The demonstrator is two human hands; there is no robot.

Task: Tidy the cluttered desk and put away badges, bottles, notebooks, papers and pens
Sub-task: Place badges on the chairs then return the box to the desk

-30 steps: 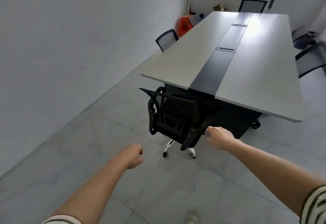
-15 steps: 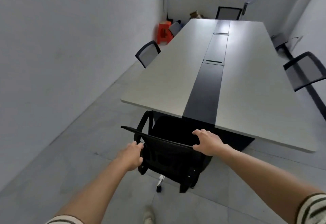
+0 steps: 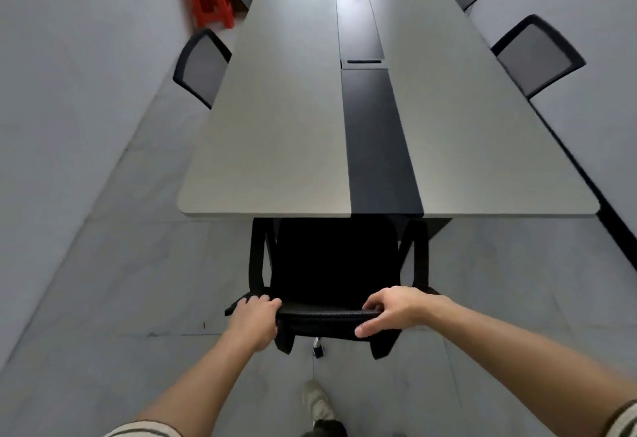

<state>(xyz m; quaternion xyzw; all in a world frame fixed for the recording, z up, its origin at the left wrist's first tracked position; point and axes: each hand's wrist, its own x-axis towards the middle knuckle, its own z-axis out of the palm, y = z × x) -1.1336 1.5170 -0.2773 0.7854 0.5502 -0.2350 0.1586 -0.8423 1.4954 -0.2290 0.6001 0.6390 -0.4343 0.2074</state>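
Note:
A black office chair stands at the near end of a long grey desk with a black centre strip. My left hand grips the left end of the chair's backrest top. My right hand grips the right end, fingers over the top edge and thumb below. The chair's seat and armrests reach under the desk edge. No badges, bottles, notebooks, papers or pens show on the desk.
Mesh-backed chairs stand at the desk's left side and right side. An orange stool sits by the far left wall. Grey walls run close along both sides. My shoe is on the tiled floor behind the chair.
Both hands reached the chair's backrest and took hold of it. The chair has turned square to the desk end and moved in under it. The view has swung to face the desk straight on.

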